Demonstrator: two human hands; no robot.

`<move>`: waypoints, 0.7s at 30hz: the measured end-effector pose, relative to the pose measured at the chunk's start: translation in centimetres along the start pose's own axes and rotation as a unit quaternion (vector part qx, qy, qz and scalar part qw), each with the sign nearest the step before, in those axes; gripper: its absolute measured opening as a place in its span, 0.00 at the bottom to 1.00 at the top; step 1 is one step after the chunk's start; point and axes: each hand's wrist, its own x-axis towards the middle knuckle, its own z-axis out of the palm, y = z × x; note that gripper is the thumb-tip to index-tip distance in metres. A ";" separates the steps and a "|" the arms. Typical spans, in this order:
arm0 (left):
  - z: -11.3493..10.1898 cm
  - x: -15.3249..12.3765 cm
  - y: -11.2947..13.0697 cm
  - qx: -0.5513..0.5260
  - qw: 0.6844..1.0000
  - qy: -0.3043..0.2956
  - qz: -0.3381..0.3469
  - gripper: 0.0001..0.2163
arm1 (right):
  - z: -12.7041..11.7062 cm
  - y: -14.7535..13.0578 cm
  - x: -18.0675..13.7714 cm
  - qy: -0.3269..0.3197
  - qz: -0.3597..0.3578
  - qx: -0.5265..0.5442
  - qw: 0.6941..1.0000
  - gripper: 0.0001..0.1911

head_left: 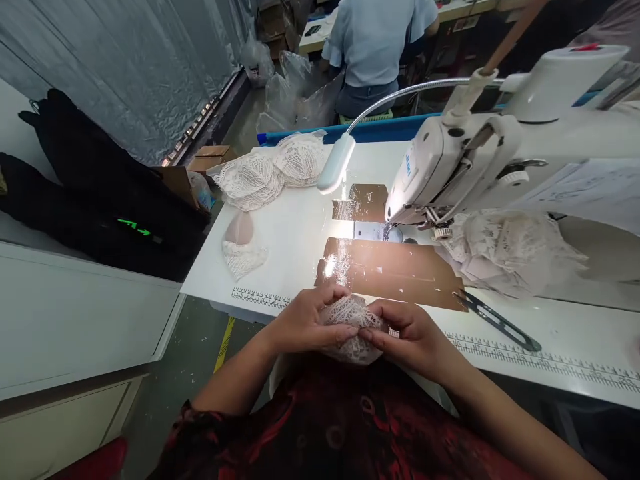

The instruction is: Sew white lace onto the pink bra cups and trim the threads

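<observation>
Close to my body, at the table's front edge, a white lace bra cup (353,312) is held between both hands. My left hand (320,323) grips its left side, thumb across the front. My right hand (405,333) pinches the right side, its thumb meeting the left thumb near the middle. Just beyond lies a brown taped plate (390,270) in front of the sewing machine (435,167). One lace-and-beige cup piece (243,247) rests on the left of the table, and a stack of lace cups (270,170) sits behind it.
Thread snips (500,323) lie at the right by the printed ruler (540,360). More lace pieces (510,247) are heaped under the machine arm. A lamp (337,163) on a bendy neck hangs over the table. A co-worker (377,47) sits beyond, near plastic bags (300,93).
</observation>
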 end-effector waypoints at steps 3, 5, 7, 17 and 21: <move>0.9 0.0 -0.9 -0.043 0.999 -0.013 -0.019 0.17 | 0.3 0.1 0.0 0.049 -0.020 -0.052 0.997 0.08; 1.1 -0.1 -1.2 -0.034 0.999 -0.011 -0.015 0.16 | 0.4 0.2 0.2 0.089 -0.046 -0.078 0.992 0.10; 1.0 -0.2 -1.1 -0.027 1.000 -0.013 -0.010 0.16 | 0.4 0.3 0.4 0.123 -0.063 -0.093 0.986 0.10; 1.0 1.5 -0.5 -0.014 0.999 0.009 -0.041 0.11 | 0.1 0.3 0.7 0.129 -0.027 -0.102 0.986 0.12; 1.3 2.2 -0.8 -0.042 0.997 0.000 -0.064 0.10 | -1.1 0.6 0.7 0.089 0.000 -0.084 0.992 0.10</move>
